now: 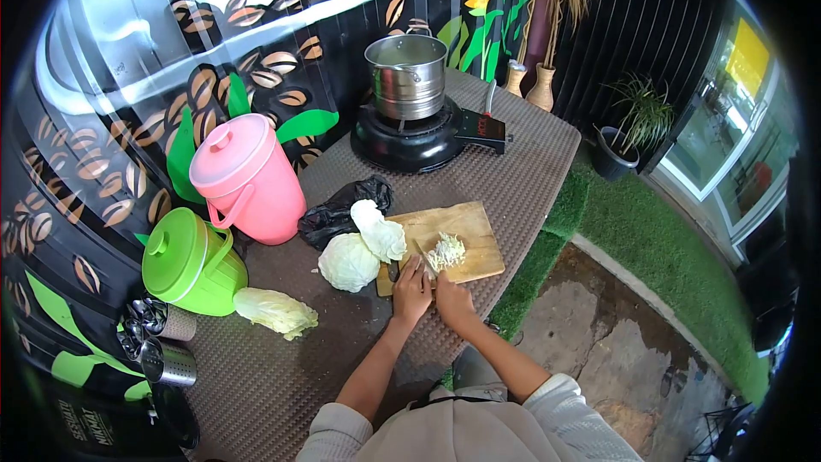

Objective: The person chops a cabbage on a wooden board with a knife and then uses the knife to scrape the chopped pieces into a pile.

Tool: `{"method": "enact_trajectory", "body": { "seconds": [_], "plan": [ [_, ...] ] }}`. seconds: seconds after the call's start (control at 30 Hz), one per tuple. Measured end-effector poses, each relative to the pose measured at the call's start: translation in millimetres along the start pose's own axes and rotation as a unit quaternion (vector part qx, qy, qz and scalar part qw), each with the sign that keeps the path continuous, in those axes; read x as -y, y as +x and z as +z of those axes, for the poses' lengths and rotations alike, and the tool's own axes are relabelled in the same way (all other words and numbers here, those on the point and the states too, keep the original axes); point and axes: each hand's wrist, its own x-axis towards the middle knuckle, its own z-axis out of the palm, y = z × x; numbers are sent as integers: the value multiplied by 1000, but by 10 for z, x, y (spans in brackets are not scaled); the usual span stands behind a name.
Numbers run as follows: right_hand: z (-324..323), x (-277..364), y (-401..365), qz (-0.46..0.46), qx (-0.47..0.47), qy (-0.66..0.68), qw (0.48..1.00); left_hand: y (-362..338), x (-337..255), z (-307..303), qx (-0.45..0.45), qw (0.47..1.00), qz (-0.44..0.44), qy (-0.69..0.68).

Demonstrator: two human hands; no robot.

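A wooden cutting board (484,239) lies near the table edge, with a small heap of finely chopped pale cabbage (448,250) on it. My right hand (453,300) is closed round the handle of a knife (423,253), whose blade points away from me beside the heap. My left hand (411,291) is on the board just left of the blade, fingers stretched forward and close together. What lies under those fingers is hidden. A round cabbage (348,263) sits left of the board, and a loose cabbage leaf (377,229) rests against it, overlapping the board's corner.
Behind the cabbage lies a black plastic bag (342,210). A steel pot (407,77) stands on a black gas stove (406,144) at the back. Leftward are a pink jug (248,178), a green jug (195,262), a napa cabbage (274,311) and a metal utensil holder (168,363).
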Motion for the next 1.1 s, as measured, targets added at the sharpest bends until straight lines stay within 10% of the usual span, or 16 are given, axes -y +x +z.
{"method": "enact_trajectory", "body": {
  "seconds": [1.1],
  "plan": [
    [1, 75, -49, 0, 13, -20, 1000, 21, 1, -5, -24, 1000, -2, -9]
  ]
}}
